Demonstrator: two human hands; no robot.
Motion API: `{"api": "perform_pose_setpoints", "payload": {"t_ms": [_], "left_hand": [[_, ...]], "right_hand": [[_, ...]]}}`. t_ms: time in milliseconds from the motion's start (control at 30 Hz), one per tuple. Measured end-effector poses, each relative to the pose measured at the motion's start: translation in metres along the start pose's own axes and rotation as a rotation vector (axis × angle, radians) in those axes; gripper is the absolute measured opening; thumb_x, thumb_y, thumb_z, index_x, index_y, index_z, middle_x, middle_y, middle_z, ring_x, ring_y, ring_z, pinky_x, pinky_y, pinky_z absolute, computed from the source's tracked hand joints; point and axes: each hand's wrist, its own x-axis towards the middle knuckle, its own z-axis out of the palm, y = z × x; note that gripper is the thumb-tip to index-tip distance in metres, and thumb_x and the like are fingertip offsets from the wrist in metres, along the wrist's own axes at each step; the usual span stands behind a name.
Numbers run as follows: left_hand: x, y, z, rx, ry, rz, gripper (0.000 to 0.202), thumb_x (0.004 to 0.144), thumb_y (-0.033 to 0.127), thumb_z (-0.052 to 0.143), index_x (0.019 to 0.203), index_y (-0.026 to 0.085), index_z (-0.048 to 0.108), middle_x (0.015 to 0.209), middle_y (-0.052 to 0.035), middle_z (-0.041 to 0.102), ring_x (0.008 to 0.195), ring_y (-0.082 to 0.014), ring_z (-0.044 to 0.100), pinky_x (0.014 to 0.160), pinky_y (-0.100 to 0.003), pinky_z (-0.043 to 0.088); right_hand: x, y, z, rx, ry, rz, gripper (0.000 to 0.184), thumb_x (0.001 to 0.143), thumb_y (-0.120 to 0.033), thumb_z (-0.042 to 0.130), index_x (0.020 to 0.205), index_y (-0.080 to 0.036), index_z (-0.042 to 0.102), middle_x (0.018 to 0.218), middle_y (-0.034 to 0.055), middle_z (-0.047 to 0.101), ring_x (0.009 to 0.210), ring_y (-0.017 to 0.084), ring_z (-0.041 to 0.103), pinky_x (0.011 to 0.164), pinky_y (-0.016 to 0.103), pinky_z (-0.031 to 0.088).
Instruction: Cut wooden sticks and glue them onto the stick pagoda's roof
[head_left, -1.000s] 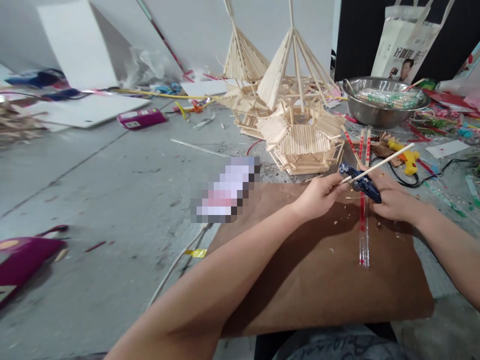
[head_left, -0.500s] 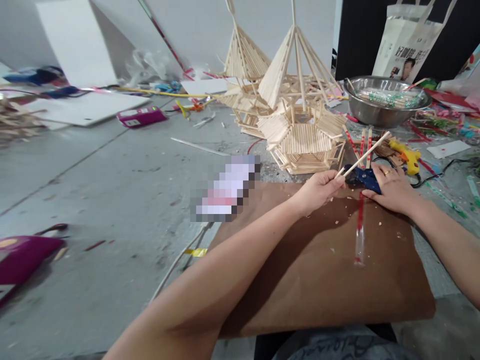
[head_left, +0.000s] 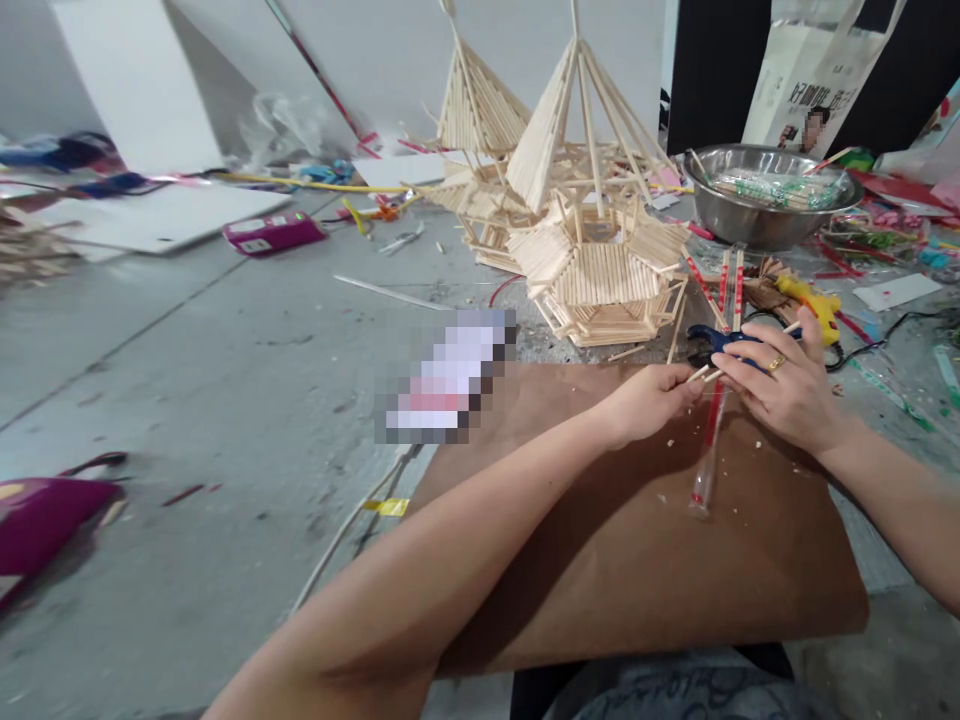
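My left hand (head_left: 651, 400) pinches the near end of a thin wooden stick (head_left: 789, 328) over a brown board (head_left: 637, 560). The stick runs right, behind my right hand (head_left: 780, 385). That hand is closed round blue-handled cutters (head_left: 721, 340), whose jaws sit at the stick just beyond my left fingertips. A red and clear stick wrapper (head_left: 705, 470) lies on the board under both hands. Small wood chips are scattered on the board.
A stick-built pavilion model (head_left: 592, 250) stands just beyond the board, a second one (head_left: 472, 130) behind it. A steel bowl of sticks (head_left: 765, 200), a yellow glue gun (head_left: 814, 305) with its cable and a paper bag (head_left: 810, 90) are at the right. Magenta packets (head_left: 274, 232) lie left.
The stick has dropped from a steep slant to nearly level and slid behind my right hand. My right hand with the cutters has risen off the board and closed on the stick.
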Motion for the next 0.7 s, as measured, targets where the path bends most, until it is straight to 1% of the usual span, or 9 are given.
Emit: {"api": "perform_pose_setpoints", "payload": {"t_ms": [100, 167, 233, 300, 433, 700], "left_hand": [[-0.001, 0.000, 0.001, 0.011, -0.012, -0.001, 0.032, 0.082, 0.040, 0.040, 0.061, 0.016, 0.042, 0.052, 0.0054, 0.040, 0.048, -0.0061, 0.035, 0.049, -0.021, 0.027], [-0.002, 0.001, 0.002, 0.003, -0.011, -0.010, 0.031, 0.081, 0.040, 0.041, 0.062, 0.016, 0.042, 0.052, 0.0052, 0.040, 0.048, -0.0063, 0.035, 0.049, -0.021, 0.027], [-0.003, 0.001, 0.003, -0.011, -0.005, -0.011, 0.031, 0.081, 0.040, 0.041, 0.062, 0.016, 0.043, 0.053, 0.0049, 0.041, 0.048, -0.0063, 0.036, 0.049, -0.021, 0.028], [-0.003, 0.001, 0.004, -0.032, 0.002, 0.002, 0.030, 0.081, 0.040, 0.041, 0.063, 0.016, 0.043, 0.053, 0.0048, 0.041, 0.048, -0.0062, 0.036, 0.049, -0.020, 0.028], [-0.003, 0.000, 0.006, -0.085, 0.003, 0.017, 0.030, 0.082, 0.039, 0.041, 0.063, 0.016, 0.042, 0.053, 0.0053, 0.039, 0.047, -0.0054, 0.035, 0.047, -0.019, 0.028], [-0.003, 0.001, 0.015, -0.221, 0.028, -0.027, 0.032, 0.082, 0.043, 0.042, 0.063, 0.017, 0.038, 0.048, 0.0078, 0.031, 0.040, -0.0040, 0.028, 0.040, -0.018, 0.024]], "right_hand": [[0.001, 0.002, 0.001, 0.018, -0.026, -0.032, 0.018, 0.081, -0.016, 0.051, 0.096, -0.019, 0.061, 0.081, 0.0024, 0.064, 0.086, 0.016, 0.053, 0.089, 0.037, 0.033], [0.002, 0.003, 0.000, 0.011, -0.016, -0.040, 0.014, 0.081, -0.017, 0.053, 0.091, -0.018, 0.062, 0.078, 0.0026, 0.064, 0.079, 0.016, 0.051, 0.080, 0.033, 0.035], [0.002, 0.002, 0.000, 0.002, -0.010, -0.033, 0.011, 0.081, -0.020, 0.054, 0.087, -0.018, 0.062, 0.076, 0.0024, 0.063, 0.076, 0.016, 0.049, 0.073, 0.032, 0.034], [0.002, 0.000, -0.001, -0.006, -0.013, -0.015, 0.010, 0.081, -0.023, 0.053, 0.084, -0.018, 0.062, 0.074, 0.0022, 0.063, 0.074, 0.016, 0.048, 0.071, 0.032, 0.032], [0.003, -0.003, -0.002, -0.030, -0.045, 0.019, 0.014, 0.083, -0.027, 0.051, 0.079, -0.019, 0.061, 0.070, 0.0016, 0.061, 0.071, 0.015, 0.045, 0.069, 0.032, 0.029], [0.006, -0.008, -0.006, -0.088, -0.053, 0.076, 0.017, 0.083, -0.028, 0.049, 0.074, -0.019, 0.060, 0.064, 0.0013, 0.058, 0.066, 0.016, 0.042, 0.066, 0.032, 0.025]]}}
